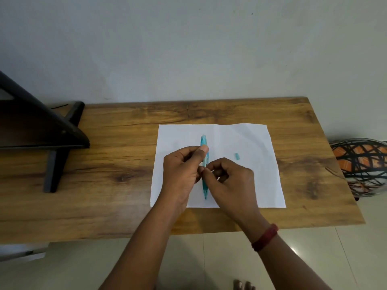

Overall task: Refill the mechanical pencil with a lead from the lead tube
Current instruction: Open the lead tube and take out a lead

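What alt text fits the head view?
Two bare hands, left hand and right hand, hold a teal mechanical pencil over a white sheet of paper on a wooden table. A small teal cap lies on the paper nearby.

Teal pencil (204, 174), white paper (247, 141), brown wood-grain table (117, 143).

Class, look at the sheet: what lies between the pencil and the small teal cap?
Only bare white paper lies between the pencil and the cap, as the head view shows.
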